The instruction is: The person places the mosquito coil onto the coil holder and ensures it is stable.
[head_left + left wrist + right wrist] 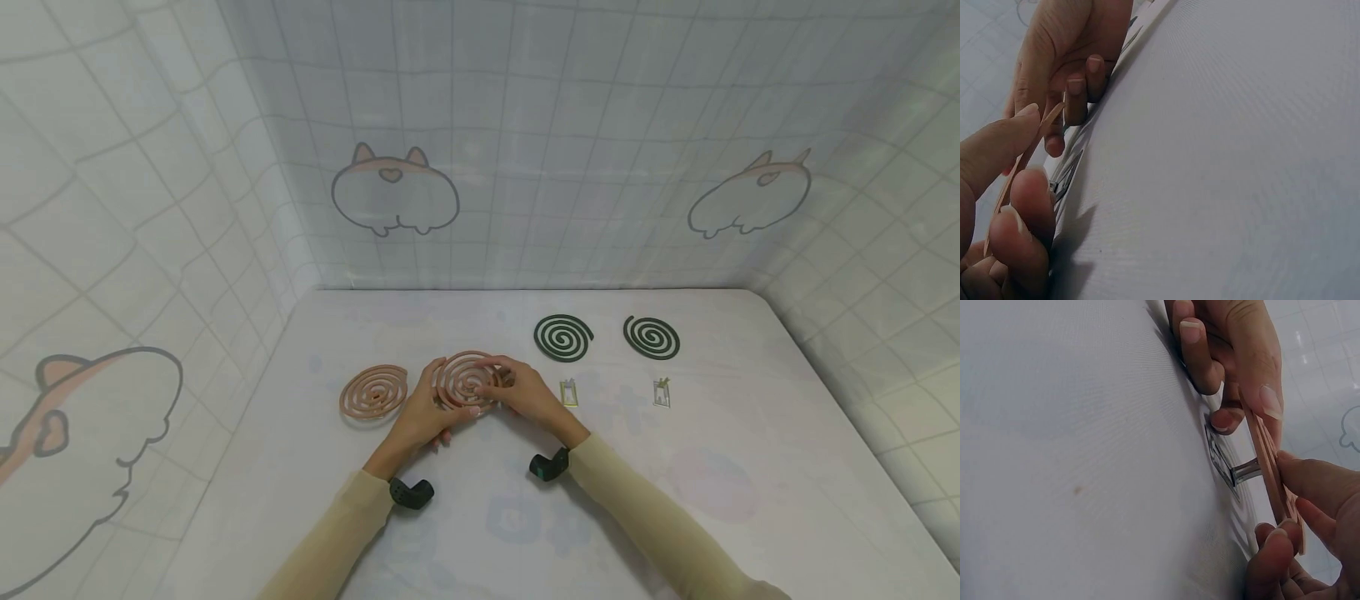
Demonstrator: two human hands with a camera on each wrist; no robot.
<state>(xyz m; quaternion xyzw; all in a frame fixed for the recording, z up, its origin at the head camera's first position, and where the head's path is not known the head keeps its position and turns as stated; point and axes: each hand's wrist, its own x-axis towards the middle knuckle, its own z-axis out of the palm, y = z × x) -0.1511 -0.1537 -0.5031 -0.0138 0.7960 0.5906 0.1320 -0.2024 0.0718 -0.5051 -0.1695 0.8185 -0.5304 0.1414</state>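
Observation:
A brown mosquito coil (468, 384) is gripped between both hands, level and just above the tabletop. My left hand (422, 415) pinches its left edge, thumb on top and fingers beneath. On the opposite side my right hand (528, 395) holds the edge, with its thumb and index finger reaching over the rings. In the right wrist view, a metal coil stand (1247, 470) stands under the coil, its upright meeting the underside and its flat base on the table. In the left wrist view the coil (1052, 117) appears edge-on between the fingers.
To the left, another brown coil (373, 392) sits raised off the table. Two dark green coils (562, 337) (652, 337) lie at the back right. Nearer the front are two small metal stands, one yellowish stand (569, 393) and one silver stand (661, 392). Patterned curtains (510, 250) enclose the white table.

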